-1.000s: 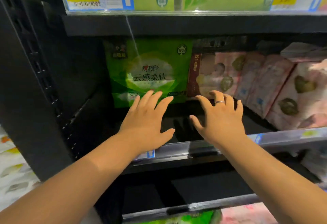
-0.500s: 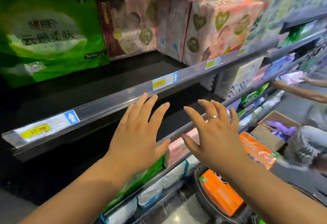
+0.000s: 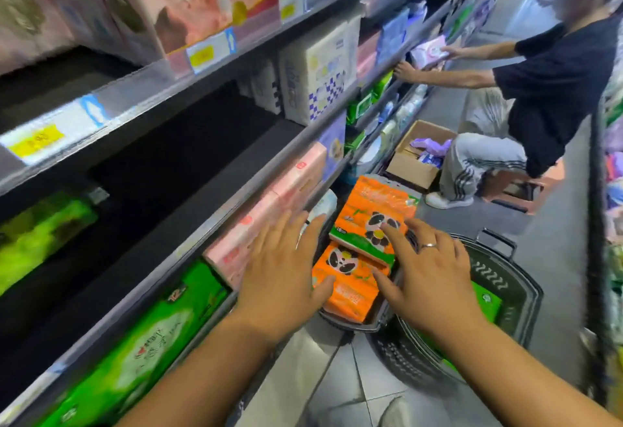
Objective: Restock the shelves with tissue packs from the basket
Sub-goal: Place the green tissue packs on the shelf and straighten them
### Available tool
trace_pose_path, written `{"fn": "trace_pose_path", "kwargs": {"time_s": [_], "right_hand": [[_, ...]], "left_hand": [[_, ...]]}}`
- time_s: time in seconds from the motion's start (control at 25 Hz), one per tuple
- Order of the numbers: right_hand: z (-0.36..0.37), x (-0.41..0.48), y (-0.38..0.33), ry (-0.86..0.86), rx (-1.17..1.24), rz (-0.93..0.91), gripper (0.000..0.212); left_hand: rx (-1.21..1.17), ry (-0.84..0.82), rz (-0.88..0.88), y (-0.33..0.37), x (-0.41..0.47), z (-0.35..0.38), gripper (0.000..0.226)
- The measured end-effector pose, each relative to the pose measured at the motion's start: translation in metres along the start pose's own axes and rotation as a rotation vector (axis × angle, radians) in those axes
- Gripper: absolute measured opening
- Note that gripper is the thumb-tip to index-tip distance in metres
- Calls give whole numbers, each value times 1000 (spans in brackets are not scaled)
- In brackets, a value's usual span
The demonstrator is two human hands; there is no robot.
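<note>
- Left hand point(image 3: 283, 274) and right hand point(image 3: 428, 278), centre frame: fingers spread and released, grasping nothing.
- Orange tissue packs point(image 3: 371, 210) lie in the dark basket point(image 3: 499, 278), lower centre, beside the shelves point(image 3: 188, 163).

The basket point(image 3: 505, 278) sits on the floor point(image 3: 337, 376), with tissue packs point(image 3: 371, 210) in its left end. The shelves point(image 3: 215, 143) run along the basket's left side. Beyond the basket a cardboard box point(image 3: 413, 163) lies at the foot of the shelves, with another person point(image 3: 553, 89) beside it. The left hand point(image 3: 283, 278) and right hand point(image 3: 428, 278) are above the basket.
</note>
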State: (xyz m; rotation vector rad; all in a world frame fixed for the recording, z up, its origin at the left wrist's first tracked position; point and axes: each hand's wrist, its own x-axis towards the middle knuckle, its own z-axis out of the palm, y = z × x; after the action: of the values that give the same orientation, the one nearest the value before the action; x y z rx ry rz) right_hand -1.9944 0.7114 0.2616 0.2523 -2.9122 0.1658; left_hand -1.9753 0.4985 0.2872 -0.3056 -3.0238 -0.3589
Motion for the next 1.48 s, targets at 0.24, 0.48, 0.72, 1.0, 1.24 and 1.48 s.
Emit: {"fn": "trace_pose_path", "kwargs": {"time_s": [0.24, 0.48, 0.72, 1.0, 1.24, 1.48], "right_hand": [[48, 0, 111, -140, -43, 106, 75], [102, -2, 201, -336, -48, 236, 78], [167, -3, 259, -442, -3, 401, 79], [260, 3, 313, -562, 18, 577, 77], [373, 0, 385, -685, 27, 567, 81], [493, -7, 467, -820, 31, 462, 83]], "left_hand": [[-68, -168, 75, 87, 77, 78, 84], [-87, -282, 113, 142, 137, 157, 84], [-99, -449, 236, 171, 190, 246, 83], [-176, -559, 220, 193, 236, 381, 82], [-221, -733, 54, 211, 239, 518, 83], [-324, -807, -252, 223, 218, 648, 80]]}}
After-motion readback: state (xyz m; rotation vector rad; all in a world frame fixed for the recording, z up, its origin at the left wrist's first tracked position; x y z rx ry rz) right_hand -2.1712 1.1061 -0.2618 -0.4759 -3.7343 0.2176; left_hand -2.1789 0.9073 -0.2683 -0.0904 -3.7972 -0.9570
